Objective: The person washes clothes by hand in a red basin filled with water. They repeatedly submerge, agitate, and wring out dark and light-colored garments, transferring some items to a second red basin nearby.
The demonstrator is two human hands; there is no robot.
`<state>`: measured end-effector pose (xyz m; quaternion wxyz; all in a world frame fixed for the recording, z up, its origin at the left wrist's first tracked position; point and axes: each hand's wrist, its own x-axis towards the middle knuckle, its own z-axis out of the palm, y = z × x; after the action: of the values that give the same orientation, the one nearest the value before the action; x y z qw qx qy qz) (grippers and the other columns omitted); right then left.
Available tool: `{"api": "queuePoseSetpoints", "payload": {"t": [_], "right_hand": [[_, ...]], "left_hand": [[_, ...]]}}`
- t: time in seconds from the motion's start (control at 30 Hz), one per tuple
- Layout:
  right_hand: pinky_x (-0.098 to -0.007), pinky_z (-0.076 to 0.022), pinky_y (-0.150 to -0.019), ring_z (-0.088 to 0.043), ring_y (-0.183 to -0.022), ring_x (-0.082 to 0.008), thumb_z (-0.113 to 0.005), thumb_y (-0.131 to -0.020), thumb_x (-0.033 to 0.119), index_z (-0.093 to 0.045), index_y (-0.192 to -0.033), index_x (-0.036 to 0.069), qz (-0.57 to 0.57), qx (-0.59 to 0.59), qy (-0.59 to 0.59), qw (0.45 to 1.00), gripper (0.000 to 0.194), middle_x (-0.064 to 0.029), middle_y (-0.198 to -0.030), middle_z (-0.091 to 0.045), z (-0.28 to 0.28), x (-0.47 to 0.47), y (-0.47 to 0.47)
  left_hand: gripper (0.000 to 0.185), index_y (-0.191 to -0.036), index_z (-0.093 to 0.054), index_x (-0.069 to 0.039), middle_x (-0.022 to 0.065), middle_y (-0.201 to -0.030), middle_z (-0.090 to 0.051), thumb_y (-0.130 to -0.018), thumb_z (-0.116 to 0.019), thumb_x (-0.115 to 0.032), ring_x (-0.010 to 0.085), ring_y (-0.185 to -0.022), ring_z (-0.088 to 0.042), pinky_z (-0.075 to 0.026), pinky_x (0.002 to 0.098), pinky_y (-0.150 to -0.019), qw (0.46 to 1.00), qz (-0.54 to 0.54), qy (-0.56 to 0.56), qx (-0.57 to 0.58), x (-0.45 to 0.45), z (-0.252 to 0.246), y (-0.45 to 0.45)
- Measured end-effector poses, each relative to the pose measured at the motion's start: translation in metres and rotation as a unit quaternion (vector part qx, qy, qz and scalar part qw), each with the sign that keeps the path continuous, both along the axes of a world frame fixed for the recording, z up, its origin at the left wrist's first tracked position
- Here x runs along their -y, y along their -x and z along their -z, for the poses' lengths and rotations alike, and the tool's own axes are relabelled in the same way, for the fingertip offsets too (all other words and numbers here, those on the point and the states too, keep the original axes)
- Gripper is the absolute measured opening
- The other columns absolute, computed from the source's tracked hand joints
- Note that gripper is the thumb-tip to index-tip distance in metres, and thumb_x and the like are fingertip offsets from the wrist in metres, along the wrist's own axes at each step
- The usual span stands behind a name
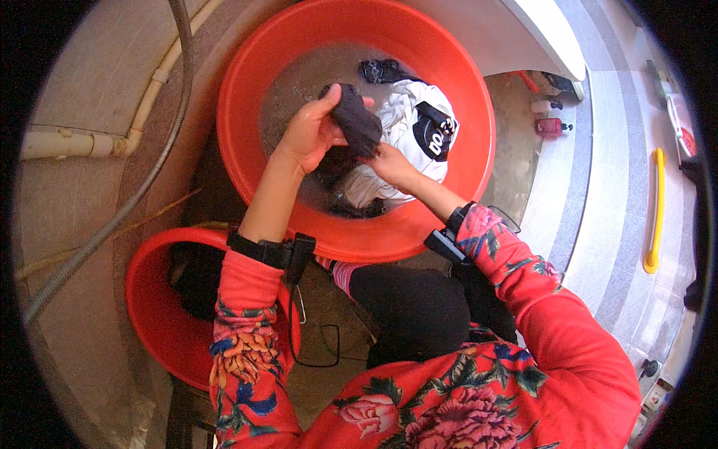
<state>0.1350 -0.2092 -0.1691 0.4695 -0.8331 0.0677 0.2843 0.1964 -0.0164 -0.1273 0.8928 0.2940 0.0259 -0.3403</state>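
A wet black cloth [354,120], perhaps a sock, is held up over a large red plastic basin [241,129]. My left hand [314,126] grips its left side, thumb upward. At its lower right end, my right hand [392,167] pinches the fabric. Beneath, cloudy water [303,73] fills the basin's bottom. A white garment with a black lettered print [404,106] lies bunched on the right side of the water. Another dark cloth [384,71] shows at the far side, and more dark fabric sits partly hidden below my hands.
Left of my knees stands a red bucket [143,303] with dark fabric inside. A grey corrugated hose [140,188] runs along the left wall by a white pipe [84,144]. A pink pump bottle [549,127] is at right, and a yellow grab bar [656,210] is on the tiled wall.
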Motion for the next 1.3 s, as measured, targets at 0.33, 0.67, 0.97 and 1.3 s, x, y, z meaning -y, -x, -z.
{"api": "queuePoseSetpoints", "payload": {"t": [0.33,0.67,0.97,1.3], "right_hand": [[-0.0437,-0.0442,-0.093,-0.061,-0.102,-0.0256,-0.041,-0.096,0.033,-0.057,-0.113,0.001,0.339,-0.058,-0.385,0.856,0.040,-0.0121,-0.110,-0.064,-0.066,0.007,-0.019],[-0.0499,-0.0407,-0.098,-0.058,-0.105,-0.0359,-0.038,-0.096,0.033,-0.053,-0.110,-0.004,0.398,-0.046,-0.534,0.744,0.042,-0.0202,-0.109,-0.061,-0.084,0.035,-0.025],[-0.0458,-0.0508,-0.083,-0.065,-0.084,-0.0323,-0.044,-0.094,0.036,-0.060,-0.097,0.001,0.436,-0.014,-0.472,0.766,0.039,-0.0156,-0.095,-0.067,-0.078,0.022,-0.030],[-0.0423,-0.0531,-0.082,-0.066,-0.084,-0.0286,-0.051,-0.093,0.027,-0.059,-0.100,0.002,0.376,-0.078,-0.447,0.808,0.027,-0.0139,-0.096,-0.067,-0.090,-0.006,-0.019]], "left_hand": [[0.079,-0.127,-0.050,-0.003,0.0098,-0.119,-0.058,-0.085,-0.040,-0.070,0.0204,-0.101,-0.057,-0.037,0.0385,-0.096,0.902,0.106,-0.419,0.004,-0.005,0.004,-0.011],[0.067,-0.136,-0.045,-0.008,0.0160,-0.120,-0.059,-0.076,-0.068,-0.030,0.0229,-0.110,-0.055,-0.042,0.0333,-0.095,0.836,0.195,-0.372,0.355,-0.004,0.003,0.004],[0.033,-0.092,-0.067,0.002,0.0214,-0.090,-0.066,-0.069,-0.048,-0.013,0.0330,-0.082,-0.064,-0.047,0.0392,-0.075,0.825,-0.261,-0.495,0.078,-0.005,0.038,-0.021],[0.027,-0.091,-0.062,0.001,0.0105,-0.090,-0.059,-0.068,-0.053,-0.008,0.0197,-0.079,-0.055,-0.044,0.0312,-0.074,0.849,-0.351,-0.393,-0.038,-0.022,0.039,-0.025]]}}
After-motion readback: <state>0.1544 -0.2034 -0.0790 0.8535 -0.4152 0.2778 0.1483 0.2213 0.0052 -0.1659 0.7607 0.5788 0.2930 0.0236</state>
